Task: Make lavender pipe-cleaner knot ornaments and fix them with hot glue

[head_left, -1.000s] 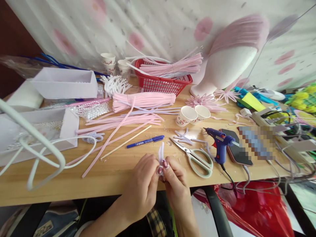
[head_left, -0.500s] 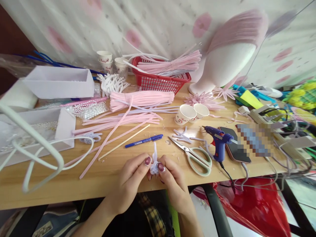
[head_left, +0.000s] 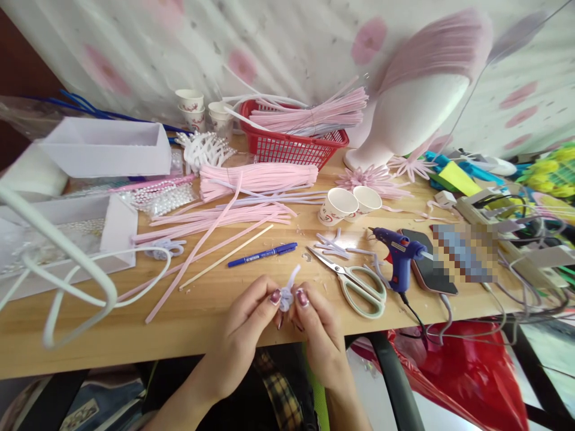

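A small coiled piece of pale lilac pipe cleaner (head_left: 285,299) is pinched between my two hands above the table's front edge. One free end of it sticks up and leans right. My left hand (head_left: 251,314) grips it from the left with thumb and fingers. On the other side, my right hand (head_left: 318,326) closes on it with the thumb on top. Just beyond my hands lies a blue marker pen (head_left: 263,255). To the right are scissors (head_left: 353,281) with pale handles and short lilac pipe cleaner pieces (head_left: 332,244).
A blue glue gun (head_left: 398,254) and a phone (head_left: 429,263) lie at right, near cables. Pink pipe cleaners (head_left: 258,179) spread across the middle. Behind are paper cups (head_left: 336,206), a red basket (head_left: 291,146) and a white foam head (head_left: 408,120). White boxes (head_left: 121,230) stand left.
Both hands have shifted slightly to the right with the coiled lilac pipe cleaner. Its free end, upright before, now tilts to the right.
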### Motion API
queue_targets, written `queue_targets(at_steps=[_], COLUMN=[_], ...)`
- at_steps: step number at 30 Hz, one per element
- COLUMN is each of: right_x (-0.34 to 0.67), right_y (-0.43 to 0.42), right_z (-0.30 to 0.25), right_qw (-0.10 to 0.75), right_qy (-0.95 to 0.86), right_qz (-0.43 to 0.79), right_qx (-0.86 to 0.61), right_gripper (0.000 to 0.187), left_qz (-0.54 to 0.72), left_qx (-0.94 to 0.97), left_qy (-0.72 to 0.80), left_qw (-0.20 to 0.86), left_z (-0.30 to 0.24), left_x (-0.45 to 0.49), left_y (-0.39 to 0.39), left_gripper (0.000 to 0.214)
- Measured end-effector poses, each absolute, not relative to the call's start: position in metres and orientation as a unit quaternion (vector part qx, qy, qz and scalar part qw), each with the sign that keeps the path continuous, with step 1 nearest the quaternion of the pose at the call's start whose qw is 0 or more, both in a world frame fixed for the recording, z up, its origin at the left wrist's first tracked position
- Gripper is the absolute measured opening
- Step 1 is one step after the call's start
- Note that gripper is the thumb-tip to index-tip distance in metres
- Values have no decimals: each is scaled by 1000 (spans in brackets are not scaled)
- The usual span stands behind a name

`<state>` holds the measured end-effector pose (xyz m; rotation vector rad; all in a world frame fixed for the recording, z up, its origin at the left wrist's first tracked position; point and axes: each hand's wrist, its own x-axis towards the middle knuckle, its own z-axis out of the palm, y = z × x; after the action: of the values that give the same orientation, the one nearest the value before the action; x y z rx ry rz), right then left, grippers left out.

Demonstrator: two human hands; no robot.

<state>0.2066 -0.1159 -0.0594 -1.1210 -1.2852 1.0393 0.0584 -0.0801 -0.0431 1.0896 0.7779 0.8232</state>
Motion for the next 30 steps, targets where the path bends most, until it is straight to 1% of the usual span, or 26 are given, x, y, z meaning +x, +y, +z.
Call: queue_targets(at_steps=[3, 4, 5, 7, 12, 15, 19, 22, 25, 30], right_x=[216, 218, 219, 218, 212, 211, 215, 220, 226, 233], right_y=[-118, -118, -117, -116, -114, -113, -108, -105, -104, -103], right_z=[-54, -51, -48, -45, -52, -54, -47, -40, -37, -38], right_qw=[556, 548, 538, 523, 552, 553, 536, 516, 509, 479], right_qy=[-598, -623, -645, -668, -629, -635, -693, -737, -759, -782], right_qz=[334, 306, 287, 276, 290, 256, 153, 93, 68, 66], right_qx=[-472, -467, -460, -451, -463, -475, -456, -426, -400, -393], right_gripper=[13, 13, 17, 20, 15, 13, 15, 17, 20, 27], left_qz=[356, 354, 355, 370, 417, 422, 395, 384, 364, 279], left_qx=[494, 493, 488, 471, 410, 383, 399, 431, 442, 468], left_qy=[337, 330, 321, 306, 334, 343, 366, 346, 329, 315], left_qw=[718, 723, 730, 740, 739, 747, 742, 740, 751, 777], left_z=[-41, -41, -40, -40, -39, -37, -36, -35, -29, -24], left_x=[54, 53, 52, 51, 54, 54, 50, 46, 44, 42], left_y=[-77, -76, -76, -76, -80, -79, -74, -71, -67, -53], left_gripper=[35, 35, 35, 33, 26, 24, 15, 11, 8, 15])
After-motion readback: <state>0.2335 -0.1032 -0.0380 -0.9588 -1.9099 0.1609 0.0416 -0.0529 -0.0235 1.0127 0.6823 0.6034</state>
